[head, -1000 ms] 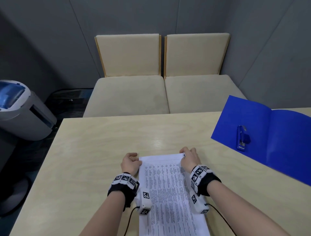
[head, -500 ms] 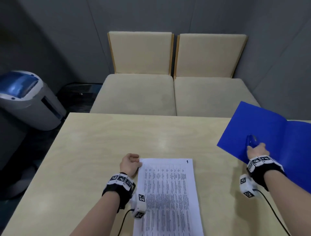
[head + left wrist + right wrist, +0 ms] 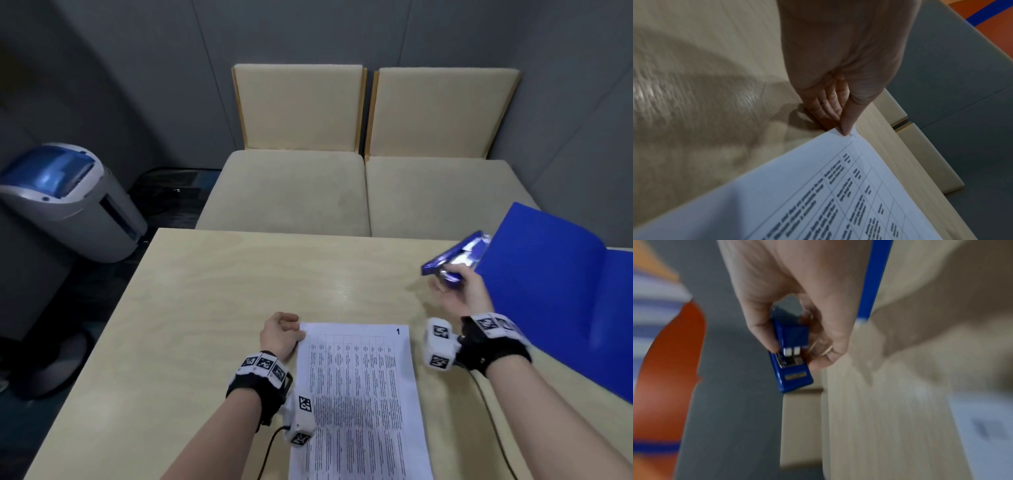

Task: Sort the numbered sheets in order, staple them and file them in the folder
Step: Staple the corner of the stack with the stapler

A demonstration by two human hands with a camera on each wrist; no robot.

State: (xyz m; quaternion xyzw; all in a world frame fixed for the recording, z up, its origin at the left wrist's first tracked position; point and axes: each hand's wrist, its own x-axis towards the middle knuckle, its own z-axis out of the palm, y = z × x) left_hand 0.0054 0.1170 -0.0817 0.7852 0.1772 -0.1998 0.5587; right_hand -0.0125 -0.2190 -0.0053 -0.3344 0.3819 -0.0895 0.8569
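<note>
A stack of printed sheets [image 3: 359, 394] lies on the table near me, the top one marked "1" at its far right corner. My left hand [image 3: 281, 334] rests at the stack's far left corner; in the left wrist view its thumb tip [image 3: 845, 128] presses that corner of the sheets [image 3: 838, 194] with the fingers curled beneath. My right hand [image 3: 457, 291] holds a blue stapler [image 3: 455, 257] in the air between the sheets and the open blue folder [image 3: 565, 291]. In the right wrist view the fingers [image 3: 826, 344] are wrapped round the stapler [image 3: 791, 353].
The light wooden table [image 3: 222, 291] spreads out to the left and ahead. Two beige upholstered seats [image 3: 359, 185] stand beyond its far edge. A grey and blue appliance [image 3: 65, 202] sits on the floor at the left.
My right hand left the sheets, reached to the folder, took the stapler off it and lifted it toward the left. My left hand stayed at the stack's corner.
</note>
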